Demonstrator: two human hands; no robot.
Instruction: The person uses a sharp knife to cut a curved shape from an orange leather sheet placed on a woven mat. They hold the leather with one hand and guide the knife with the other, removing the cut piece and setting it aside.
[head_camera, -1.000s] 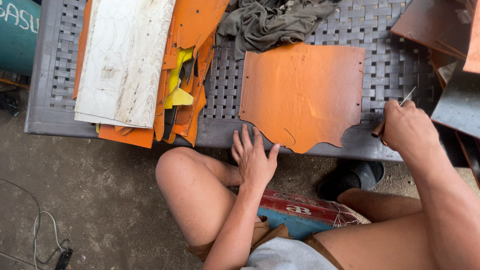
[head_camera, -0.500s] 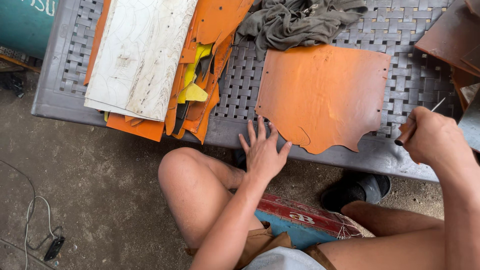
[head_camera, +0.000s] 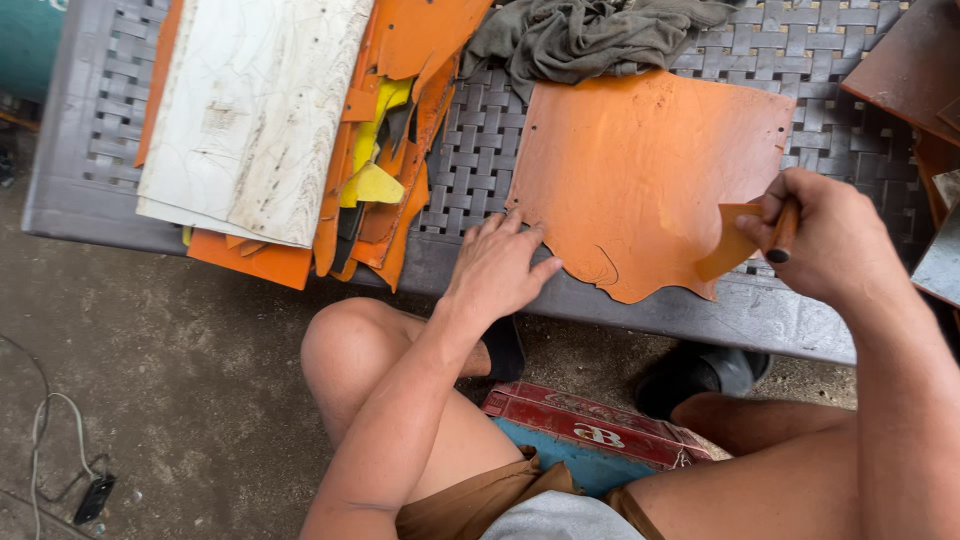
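The fingers of the left hand (head_camera: 497, 265) are laid flat and slightly fanned on the near left edge of the orange leather sheet (head_camera: 640, 170), apparently so that the sheet is pinned against the woven grey bench (head_camera: 470, 180) and kept from sliding. The fingers of the right hand (head_camera: 825, 235) are curled tight around a dark-handled tool (head_camera: 783, 232), whose working end is hidden behind the hand; the kind of tool cannot be told. Just left of that fist a curled flap (head_camera: 728, 245) of the sheet's near right corner is raised off the bench, seemingly lifted so that the edge can be worked.

The sheet itself lies flat across the middle of the bench, its ragged near edge hanging slightly over the bench's front rim. At its far side a crumpled grey cloth (head_camera: 590, 35) is heaped, touching the sheet's far edge. To the left, apart from the sheet, a pale whitish board (head_camera: 250, 120) rests on a stack of orange and yellow offcuts (head_camera: 385, 160). Darker brown pieces (head_camera: 915, 70) are seen at the far right. Below the bench, between the bare knees, a red and blue box (head_camera: 590, 435) serves as a seat.
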